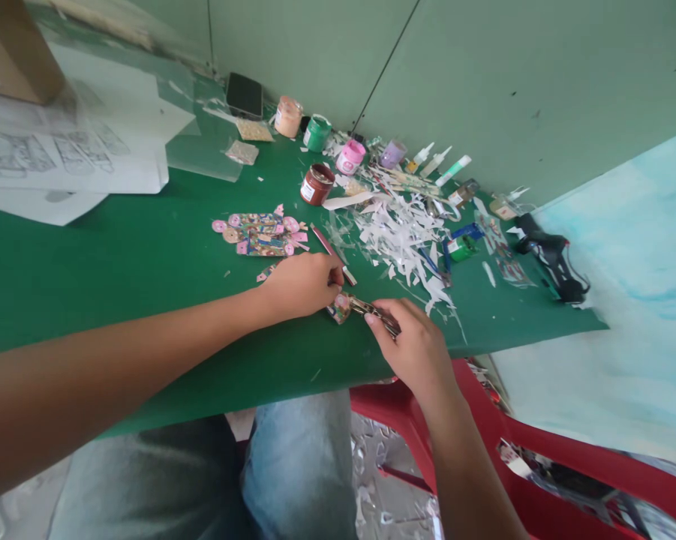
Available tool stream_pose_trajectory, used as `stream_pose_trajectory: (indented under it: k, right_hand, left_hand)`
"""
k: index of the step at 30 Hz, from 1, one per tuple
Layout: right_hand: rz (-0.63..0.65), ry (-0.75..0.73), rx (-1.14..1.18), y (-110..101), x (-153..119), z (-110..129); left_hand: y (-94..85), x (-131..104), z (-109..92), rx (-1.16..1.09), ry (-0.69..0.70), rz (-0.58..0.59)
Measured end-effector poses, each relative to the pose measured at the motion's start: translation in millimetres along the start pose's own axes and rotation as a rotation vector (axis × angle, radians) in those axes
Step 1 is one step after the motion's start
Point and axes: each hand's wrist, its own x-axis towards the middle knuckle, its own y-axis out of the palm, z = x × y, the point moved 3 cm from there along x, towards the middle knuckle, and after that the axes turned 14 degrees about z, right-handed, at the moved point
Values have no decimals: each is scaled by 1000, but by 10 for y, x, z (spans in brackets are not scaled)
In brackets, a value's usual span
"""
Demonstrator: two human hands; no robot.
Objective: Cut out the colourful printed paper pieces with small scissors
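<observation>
My left hand point(304, 283) rests at the table's front part, its fingertips pinched at a small pink-and-brown patterned piece point(341, 307). In my right hand point(413, 337) is a shiny metal plier-like tool point(380, 315), gripped by its handles. The tool's jaws meet the right edge of the patterned piece; whether they bite into it I cannot tell. A dark red pen-like stick point(331, 253) lies just beyond my left fingers. Behind my left wrist lie several patterned cut-outs with pink round ends point(262, 234), one partly hidden by the hand.
White paper scraps point(397, 232) are heaped on the green table point(118, 277). Behind them stand a brown paint jar point(317, 184), a pink jar point(350, 157) and a green jar point(317, 133). Printed sheets point(79, 150) lie at left. A red chair point(473, 420) stands at right.
</observation>
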Motion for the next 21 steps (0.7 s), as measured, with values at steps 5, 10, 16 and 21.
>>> stream_pose_trajectory:
  k: [5,10,16,21]
  right_hand:
    - [9,13,27,3,5,-15]
    - [29,25,32,16,2,-49]
    - [21,24,15,13,-25,-40]
    - [6,22,24,22,-29,-31]
  left_hand:
    - [-2,-6,-7,-13,1,-3]
    - [3,-7,-7,-13,-8,0]
    - [12,7,-11,17,-9,-15]
    - [13,12,-20,20,-18,-15]
